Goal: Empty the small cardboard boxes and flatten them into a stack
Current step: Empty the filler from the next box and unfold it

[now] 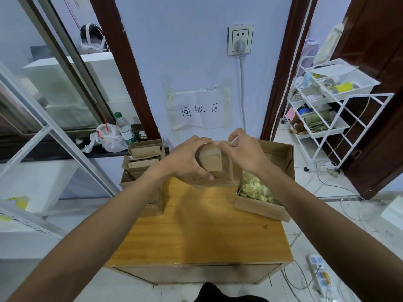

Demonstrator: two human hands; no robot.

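two grips work one small box [210, 162] at 12 o'clock above the tabletop [196, 225]: left grip [189, 162] clamped round its side, right grip [244, 151] pinching its top edge. tipped short of the open carton [261, 208] at 2 o'clock, yellow filler [255, 188] could spill across the wood.

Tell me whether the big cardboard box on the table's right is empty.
Not empty: the big cardboard box is open-topped and pale yellow filler pieces lie inside it.
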